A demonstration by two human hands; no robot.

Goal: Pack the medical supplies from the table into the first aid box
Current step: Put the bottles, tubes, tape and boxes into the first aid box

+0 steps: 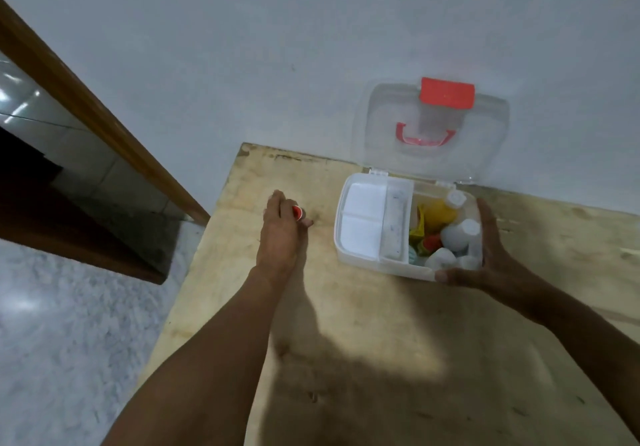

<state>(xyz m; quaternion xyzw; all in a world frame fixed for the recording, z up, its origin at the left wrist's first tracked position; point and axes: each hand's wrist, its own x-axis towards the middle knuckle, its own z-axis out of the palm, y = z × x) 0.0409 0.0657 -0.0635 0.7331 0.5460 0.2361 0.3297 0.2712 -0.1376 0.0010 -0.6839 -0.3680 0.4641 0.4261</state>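
A clear-walled first aid box sits open on a plywood table, pushed close to a white wall. Its see-through lid stands upright behind it against that wall, with a red latch at the top and a red handle below it. In the left half of the box lies a white tray with divided compartments. The right half holds a yellow item, two white bottles, a white roll and a small red piece. What fills the tray's narrow compartment cannot be told.

The person's right hand clasps the box at its near right corner, with the thumb laid along the front wall and the fingers along the right side. The left hand hovers low over the table to the left of the box and apart from it. Its fingers are curled round a small red-capped item, which is too hidden by the hand to identify.

Further left of the box, beyond the table's edge, a wooden door frame runs down to a pale speckled floor.
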